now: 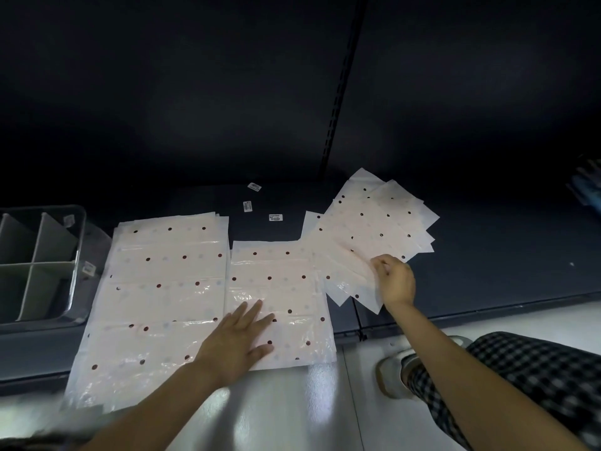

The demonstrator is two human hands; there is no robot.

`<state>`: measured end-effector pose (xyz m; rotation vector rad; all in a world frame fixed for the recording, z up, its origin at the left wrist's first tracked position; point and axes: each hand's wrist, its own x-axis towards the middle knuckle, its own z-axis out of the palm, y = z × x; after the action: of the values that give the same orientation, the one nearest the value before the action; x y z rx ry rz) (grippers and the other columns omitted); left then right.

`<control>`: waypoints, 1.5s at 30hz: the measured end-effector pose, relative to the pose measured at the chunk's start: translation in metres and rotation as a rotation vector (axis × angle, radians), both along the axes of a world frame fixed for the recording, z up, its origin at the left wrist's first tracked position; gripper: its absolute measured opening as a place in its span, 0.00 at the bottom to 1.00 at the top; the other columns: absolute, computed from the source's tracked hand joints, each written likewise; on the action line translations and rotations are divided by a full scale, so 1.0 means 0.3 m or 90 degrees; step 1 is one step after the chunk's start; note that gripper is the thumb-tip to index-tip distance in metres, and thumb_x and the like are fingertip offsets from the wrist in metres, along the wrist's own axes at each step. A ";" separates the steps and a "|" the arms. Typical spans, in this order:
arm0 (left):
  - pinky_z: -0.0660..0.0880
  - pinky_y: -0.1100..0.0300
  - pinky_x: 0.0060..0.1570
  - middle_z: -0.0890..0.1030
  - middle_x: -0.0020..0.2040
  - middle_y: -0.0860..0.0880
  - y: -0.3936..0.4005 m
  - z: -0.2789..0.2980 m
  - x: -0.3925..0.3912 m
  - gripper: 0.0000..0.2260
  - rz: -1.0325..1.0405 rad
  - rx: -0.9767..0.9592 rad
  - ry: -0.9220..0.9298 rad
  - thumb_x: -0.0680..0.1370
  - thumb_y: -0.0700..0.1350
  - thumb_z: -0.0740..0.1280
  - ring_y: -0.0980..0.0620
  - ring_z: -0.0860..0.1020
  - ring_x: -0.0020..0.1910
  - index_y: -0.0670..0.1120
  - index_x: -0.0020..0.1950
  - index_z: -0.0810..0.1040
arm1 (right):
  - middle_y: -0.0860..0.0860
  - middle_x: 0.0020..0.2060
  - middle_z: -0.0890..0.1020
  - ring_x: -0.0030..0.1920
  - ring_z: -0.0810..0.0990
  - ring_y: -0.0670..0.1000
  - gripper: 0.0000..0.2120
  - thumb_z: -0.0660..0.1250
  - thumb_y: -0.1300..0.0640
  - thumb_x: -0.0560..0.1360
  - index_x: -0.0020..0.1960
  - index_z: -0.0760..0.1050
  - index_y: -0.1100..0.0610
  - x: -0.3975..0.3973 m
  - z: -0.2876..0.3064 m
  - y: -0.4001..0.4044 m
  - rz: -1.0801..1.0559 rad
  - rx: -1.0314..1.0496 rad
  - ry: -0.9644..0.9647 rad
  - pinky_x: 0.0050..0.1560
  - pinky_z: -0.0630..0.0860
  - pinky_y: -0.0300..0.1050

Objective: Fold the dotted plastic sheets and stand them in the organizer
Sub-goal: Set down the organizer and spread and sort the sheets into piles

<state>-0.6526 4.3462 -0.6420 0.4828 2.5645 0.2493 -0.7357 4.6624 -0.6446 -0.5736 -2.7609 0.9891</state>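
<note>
Dotted plastic sheets, in three groups on a dark low shelf (487,255). Largest: a wide unfolded stack (156,288), lying flat at 9 o'clock of the left hand (234,343), its near edge hanging over the shelf lip toward the pale floor (309,411); several layered edges at its far side, exact count impossible to tell. Next: a narrower sheet (279,288) just beside that stack, edges nearly touching, directly under the left hand. Left hand flat, fingers spread and straight, pressing down on this sheet's near left part, fingertips toward 1 o'clock. Smallest group: a fanned pile of sheets (374,229) at 2 o'clock of the middle sheet, overlapping its far right corner; at least four staggered corners visible, true number uncertain. Right hand (395,281) on the near edge of the fan, at its 6 o'clock, fingers curled, pinching the sheet edges there.

One clear organizer (42,265) at 9 o'clock of the big stack, just beside it, with white dividers forming four visible compartments, nothing seen standing inside. Three small white barcode labels (275,217) loose on the shelf at 12 o'clock of the middle sheet. One checked trouser leg (520,379) and one white shoe (390,369) at 5 o'clock of the right hand.
</note>
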 end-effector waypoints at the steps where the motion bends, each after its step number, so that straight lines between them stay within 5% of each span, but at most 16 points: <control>1: 0.41 0.59 0.73 0.38 0.77 0.56 0.003 0.007 -0.003 0.26 0.015 0.015 -0.017 0.80 0.61 0.51 0.54 0.38 0.76 0.59 0.77 0.47 | 0.54 0.37 0.80 0.38 0.74 0.55 0.09 0.61 0.56 0.79 0.47 0.78 0.57 0.002 0.012 -0.011 0.007 0.024 0.009 0.32 0.65 0.42; 4: 0.43 0.58 0.74 0.42 0.78 0.57 0.008 0.033 -0.011 0.26 0.050 0.046 -0.011 0.80 0.62 0.50 0.55 0.43 0.77 0.60 0.77 0.49 | 0.54 0.32 0.76 0.28 0.69 0.51 0.09 0.59 0.53 0.80 0.45 0.75 0.53 0.009 0.032 -0.068 0.111 -0.029 -0.006 0.28 0.66 0.40; 8: 0.50 0.58 0.73 0.50 0.78 0.55 0.019 0.090 0.000 0.39 0.179 0.162 0.122 0.70 0.74 0.35 0.53 0.53 0.76 0.57 0.77 0.52 | 0.52 0.38 0.78 0.35 0.77 0.49 0.07 0.62 0.60 0.79 0.43 0.76 0.55 0.054 0.054 -0.184 0.344 -0.267 -0.089 0.41 0.77 0.39; 13: 0.52 0.50 0.74 0.57 0.77 0.52 -0.010 0.111 -0.019 0.29 0.349 0.327 0.249 0.78 0.61 0.53 0.50 0.54 0.76 0.51 0.76 0.58 | 0.47 0.36 0.83 0.38 0.79 0.42 0.05 0.70 0.54 0.73 0.42 0.82 0.54 0.086 0.077 -0.309 0.497 -0.253 -0.213 0.44 0.75 0.36; 18: 0.49 0.51 0.75 0.57 0.75 0.57 -0.033 0.112 -0.044 0.33 0.320 0.322 0.248 0.74 0.68 0.46 0.53 0.52 0.76 0.54 0.74 0.63 | 0.51 0.35 0.84 0.33 0.80 0.42 0.14 0.71 0.47 0.72 0.39 0.82 0.60 0.077 0.133 -0.351 0.599 -0.250 -0.373 0.40 0.76 0.33; 21: 0.42 0.55 0.74 0.47 0.74 0.61 -0.022 0.079 -0.042 0.43 0.166 0.199 0.111 0.67 0.77 0.35 0.54 0.46 0.77 0.58 0.75 0.59 | 0.47 0.34 0.83 0.27 0.79 0.45 0.14 0.68 0.44 0.73 0.36 0.81 0.53 0.054 0.142 -0.342 0.552 -0.266 -0.377 0.33 0.73 0.33; 23: 0.39 0.56 0.73 0.39 0.74 0.59 -0.012 0.039 -0.029 0.39 0.072 0.092 0.047 0.69 0.74 0.36 0.55 0.40 0.76 0.59 0.76 0.52 | 0.42 0.31 0.80 0.27 0.77 0.47 0.10 0.68 0.48 0.75 0.36 0.80 0.49 0.018 0.122 -0.311 0.415 -0.265 -0.232 0.36 0.74 0.39; 26: 0.34 0.55 0.72 0.32 0.74 0.55 0.003 0.006 -0.005 0.38 0.004 0.008 0.036 0.67 0.73 0.35 0.51 0.33 0.74 0.60 0.76 0.41 | 0.46 0.49 0.82 0.49 0.79 0.49 0.10 0.64 0.52 0.77 0.56 0.79 0.51 -0.051 0.075 -0.219 0.182 -0.063 -0.076 0.49 0.75 0.43; 28: 0.33 0.53 0.72 0.27 0.71 0.54 0.008 0.004 0.007 0.41 -0.026 -0.023 0.044 0.63 0.75 0.30 0.48 0.28 0.71 0.60 0.74 0.34 | 0.50 0.65 0.74 0.65 0.69 0.51 0.20 0.63 0.50 0.78 0.69 0.69 0.53 -0.090 0.029 -0.151 0.132 0.042 -0.104 0.56 0.72 0.43; 31: 0.32 0.53 0.72 0.26 0.71 0.54 0.015 0.006 0.014 0.39 -0.029 -0.033 0.037 0.64 0.74 0.32 0.47 0.26 0.70 0.61 0.72 0.30 | 0.53 0.73 0.63 0.73 0.58 0.53 0.32 0.65 0.47 0.76 0.75 0.57 0.54 -0.123 -0.019 -0.094 0.087 0.057 -0.159 0.68 0.66 0.50; 33: 0.31 0.53 0.72 0.26 0.71 0.55 0.018 0.007 0.014 0.38 -0.023 -0.032 0.038 0.64 0.75 0.32 0.49 0.27 0.72 0.61 0.72 0.30 | 0.53 0.71 0.66 0.70 0.61 0.54 0.28 0.65 0.46 0.76 0.72 0.63 0.53 -0.137 -0.046 -0.081 0.064 0.100 -0.145 0.66 0.66 0.50; 36: 0.31 0.54 0.72 0.27 0.72 0.56 0.021 0.007 0.015 0.36 -0.009 -0.028 0.043 0.68 0.74 0.37 0.50 0.29 0.73 0.62 0.71 0.31 | 0.50 0.60 0.75 0.61 0.69 0.55 0.13 0.62 0.50 0.78 0.59 0.78 0.53 -0.156 -0.053 -0.076 0.025 0.146 -0.085 0.54 0.67 0.47; 38: 0.32 0.54 0.72 0.28 0.73 0.56 0.019 0.002 0.014 0.34 -0.001 -0.020 0.050 0.70 0.73 0.40 0.50 0.30 0.74 0.63 0.70 0.31 | 0.51 0.56 0.77 0.55 0.71 0.54 0.12 0.61 0.51 0.79 0.53 0.81 0.54 -0.166 -0.047 -0.070 0.002 0.122 -0.075 0.46 0.67 0.44; 42: 0.34 0.55 0.73 0.33 0.75 0.58 0.015 -0.007 0.006 0.32 0.020 0.006 0.041 0.72 0.72 0.42 0.53 0.33 0.75 0.65 0.73 0.37 | 0.53 0.44 0.80 0.38 0.77 0.52 0.12 0.58 0.52 0.81 0.50 0.78 0.57 -0.143 -0.016 -0.080 0.024 -0.004 -0.017 0.37 0.71 0.43; 45: 0.44 0.57 0.74 0.46 0.77 0.60 0.017 0.018 -0.006 0.31 0.094 0.122 0.065 0.73 0.72 0.45 0.57 0.45 0.76 0.66 0.72 0.41 | 0.48 0.39 0.79 0.36 0.82 0.51 0.09 0.58 0.51 0.81 0.48 0.75 0.51 -0.095 0.032 -0.139 0.119 -0.238 0.002 0.45 0.78 0.46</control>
<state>-0.6543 4.3514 -0.6365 0.3845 2.6936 0.5393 -0.7641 4.6207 -0.6350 -0.3602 -2.6759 1.5647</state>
